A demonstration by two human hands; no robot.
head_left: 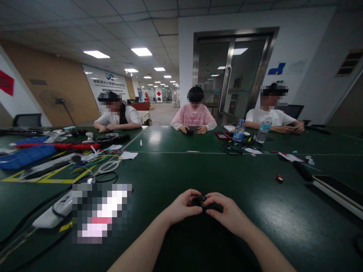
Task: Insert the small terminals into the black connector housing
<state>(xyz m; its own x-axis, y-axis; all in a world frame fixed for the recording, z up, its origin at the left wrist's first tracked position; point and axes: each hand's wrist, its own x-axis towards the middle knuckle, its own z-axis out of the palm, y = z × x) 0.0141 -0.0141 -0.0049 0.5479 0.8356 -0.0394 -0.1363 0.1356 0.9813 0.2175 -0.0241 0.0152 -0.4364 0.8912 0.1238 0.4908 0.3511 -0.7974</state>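
Note:
Both my hands meet over the near middle of a dark green table (159, 173). Between them is a small black object (202, 201), mostly covered by the fingers; its kind does not show. My left hand (184, 207) grips its left side, thumb below and fingers curled over the top. From the other side, my right hand (224, 209) pinches it between thumb and fingers. Off to the right lies a small red and silver item (279, 178), apart from my hands.
At left lie a white power strip (53, 213), coiled cables (107, 166) and a blue tray (25, 156). Water bottles (263, 130) stand at the far right. A white-edged device (337, 194) lies at right. Three people sit across; a small wrench (141, 143) lies farther off.

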